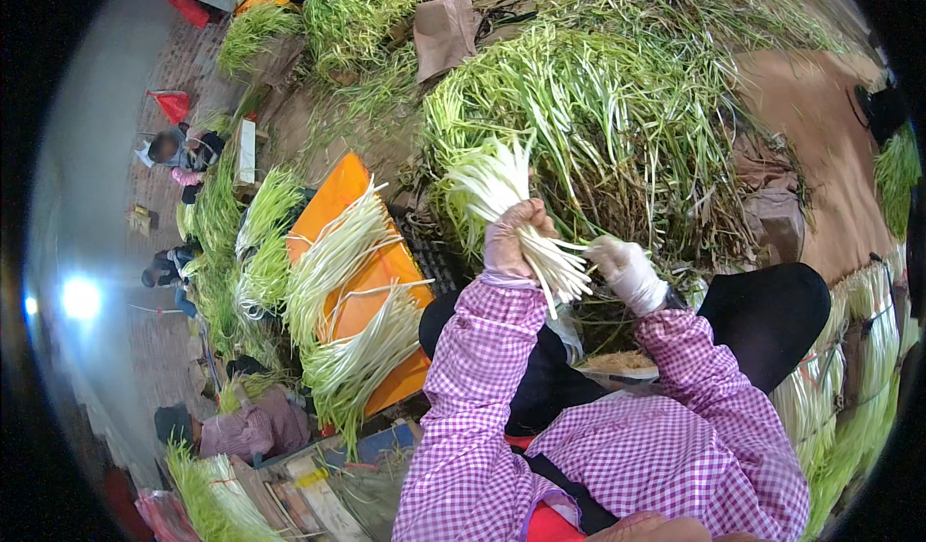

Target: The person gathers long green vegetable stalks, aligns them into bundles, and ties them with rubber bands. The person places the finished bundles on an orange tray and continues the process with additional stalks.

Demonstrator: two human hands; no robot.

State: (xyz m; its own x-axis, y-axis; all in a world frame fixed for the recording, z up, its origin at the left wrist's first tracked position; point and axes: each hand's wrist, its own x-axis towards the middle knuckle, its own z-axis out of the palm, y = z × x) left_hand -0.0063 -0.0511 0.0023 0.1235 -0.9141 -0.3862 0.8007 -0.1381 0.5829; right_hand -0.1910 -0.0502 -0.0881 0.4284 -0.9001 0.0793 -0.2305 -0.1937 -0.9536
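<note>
My left hand (515,240), in a thin glove, is closed around a bunch of white-stemmed greens (495,180). Stem ends fan out below the fist, towards my right hand. Wearing a whitish glove, my right hand (623,271) has curled fingers beside those ends. A thin stalk reaches its fingertips, but whether they grip it is unclear. Just beyond both hands lies a large heap of untrimmed greens (579,101), with brown, dirty roots facing me. To the left, two piles of clean white stalks (340,253) rest on an orange sheet (347,195).
Bundled greens (861,368) stand at the right beside a brown sheet (817,159). A shallow container of brown material (618,362) sits between my knees. Several people work along the left, one in a checked top (253,426). More greens (362,14) lie on the far floor.
</note>
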